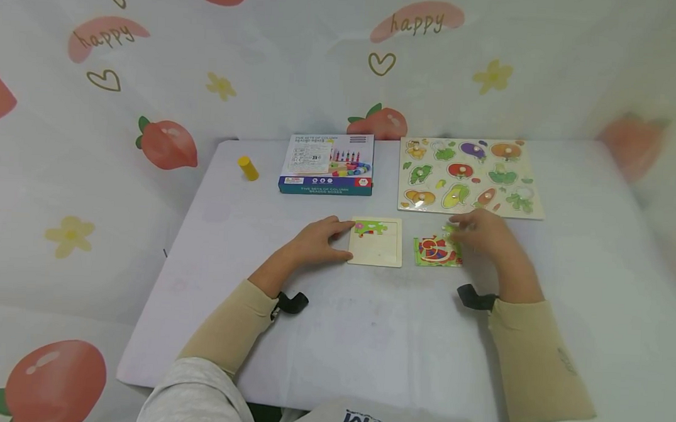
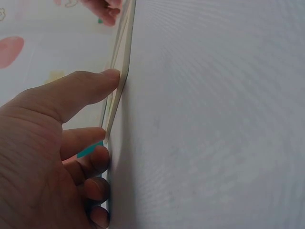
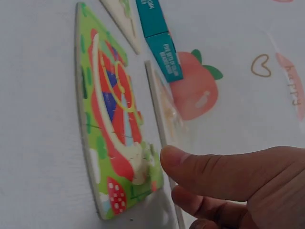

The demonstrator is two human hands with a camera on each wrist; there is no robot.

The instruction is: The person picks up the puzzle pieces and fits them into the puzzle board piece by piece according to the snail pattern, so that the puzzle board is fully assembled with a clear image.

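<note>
A square wooden puzzle tray [image 1: 376, 250] lies flat on the table with a few joined green pieces [image 1: 370, 227] along its top left. My left hand [image 1: 318, 240] holds the tray at its left side, thumb near the lower corner and index finger near the upper one. To the right is a nearly whole snail jigsaw [image 1: 437, 252], red, blue and green. At its upper right corner my right hand [image 1: 481, 233] pinches a small green puzzle piece [image 3: 153, 167], which looks slightly raised. The right thumb [image 3: 177, 157] shows beside the piece; the fingertip behind it is hidden.
Behind the tray lies a boxed bead set [image 1: 325, 166]. A vegetable peg board [image 1: 469, 179] lies behind the jigsaw, close to the right hand. A yellow cylinder [image 1: 248, 168] is at the back left. The white table [image 1: 366, 351] extends toward the person.
</note>
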